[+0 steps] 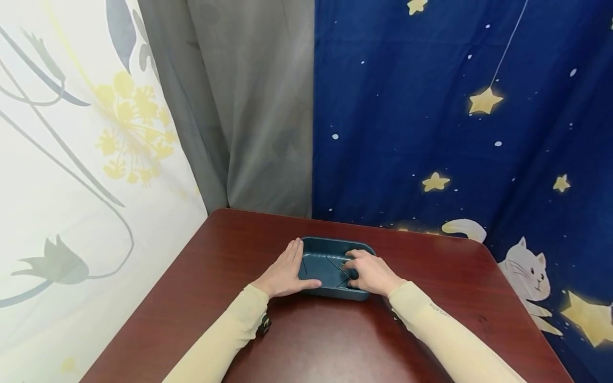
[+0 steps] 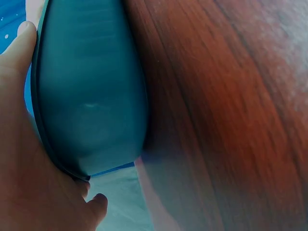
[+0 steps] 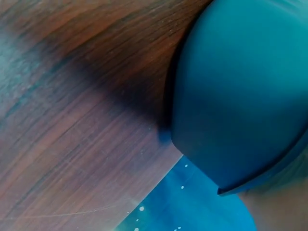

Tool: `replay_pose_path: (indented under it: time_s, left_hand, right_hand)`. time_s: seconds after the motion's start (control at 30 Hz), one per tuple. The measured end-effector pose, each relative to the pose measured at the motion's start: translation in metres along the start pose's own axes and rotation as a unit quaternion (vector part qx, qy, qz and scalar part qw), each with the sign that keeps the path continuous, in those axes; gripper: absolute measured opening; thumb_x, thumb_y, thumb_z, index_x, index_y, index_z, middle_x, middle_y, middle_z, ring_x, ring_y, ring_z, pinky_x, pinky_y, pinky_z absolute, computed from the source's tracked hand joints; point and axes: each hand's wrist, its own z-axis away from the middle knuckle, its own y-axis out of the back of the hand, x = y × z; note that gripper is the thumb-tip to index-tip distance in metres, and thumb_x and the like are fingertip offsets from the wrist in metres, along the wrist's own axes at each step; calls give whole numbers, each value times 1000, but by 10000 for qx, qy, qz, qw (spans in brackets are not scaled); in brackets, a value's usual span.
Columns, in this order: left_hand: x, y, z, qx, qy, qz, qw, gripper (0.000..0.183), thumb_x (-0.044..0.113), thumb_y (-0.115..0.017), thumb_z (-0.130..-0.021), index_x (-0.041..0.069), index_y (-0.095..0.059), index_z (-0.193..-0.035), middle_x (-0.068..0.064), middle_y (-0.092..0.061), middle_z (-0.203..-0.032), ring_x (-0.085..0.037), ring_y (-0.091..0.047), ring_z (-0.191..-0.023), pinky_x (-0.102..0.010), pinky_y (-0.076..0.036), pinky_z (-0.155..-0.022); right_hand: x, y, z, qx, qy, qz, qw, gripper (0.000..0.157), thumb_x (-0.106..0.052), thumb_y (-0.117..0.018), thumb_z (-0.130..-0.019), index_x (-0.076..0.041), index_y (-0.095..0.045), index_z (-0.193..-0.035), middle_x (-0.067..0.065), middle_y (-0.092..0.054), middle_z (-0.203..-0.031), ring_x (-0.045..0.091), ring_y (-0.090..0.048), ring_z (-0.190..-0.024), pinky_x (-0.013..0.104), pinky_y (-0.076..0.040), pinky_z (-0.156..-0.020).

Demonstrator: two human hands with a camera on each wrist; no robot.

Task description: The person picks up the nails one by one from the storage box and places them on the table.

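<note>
A dark teal plastic tray (image 1: 320,271) with raised walls and rounded corners rests on the table. Several thin dark sticks (image 1: 333,263) lie scattered on its floor. Along the tray's left end lies my left hand (image 1: 283,271), fingers straight at the rim and the thumb stretched over the front edge. My right hand (image 1: 373,272) reaches over the right end into the tray, its fingers bent and spread around the sticks there. In the left wrist view, the tray's outer wall (image 2: 91,86) stands beside the left hand. The right wrist view has the outer wall (image 3: 231,96) too, with the right fingers hidden.
The reddish-brown wooden table (image 1: 230,250) extends around the tray. Behind it hang a grey curtain (image 1: 268,117) and a blue curtain (image 1: 383,133) printed with stars and a cat. A white floral curtain (image 1: 86,175) borders the left side.
</note>
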Motion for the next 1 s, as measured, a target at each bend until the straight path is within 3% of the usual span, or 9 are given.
replay_pose_path:
  time_s: [0.23, 0.7, 1.0]
  left_hand:
    - [2, -5, 1, 18, 4, -49, 10000, 129, 92, -43, -76, 1, -9, -161, -12, -2, -169, -27, -3, -154, -43, -18, -120]
    - [3, -1, 3, 83, -42, -16, 10000, 130, 93, -44, -76, 0, -9, -160, -15, -4, -168, -28, -4, -154, -42, -21, -120]
    - [3, 2, 3, 75, 13, 20, 10000, 131, 93, -45, -74, 0, -9, -160, -14, -4, -168, -27, -4, -154, -42, -22, -119]
  right_hand:
    - [-2, -1, -1, -92, 106, 39, 9999, 14, -26, -88, -77, -26, -79, -88, 9, -61, -133, 29, -56, -123, 49, -55, -84]
    - [-5, -3, -6, -322, -19, 0, 9995, 12, -18, -84, -79, -25, -75, -76, 9, -62, -132, 28, -58, -120, 46, -54, -87]
    - [-5, -3, -7, -179, 21, -23, 9998, 13, -16, -80, -78, -25, -72, -74, 7, -63, -129, 26, -59, -118, 44, -54, -86]
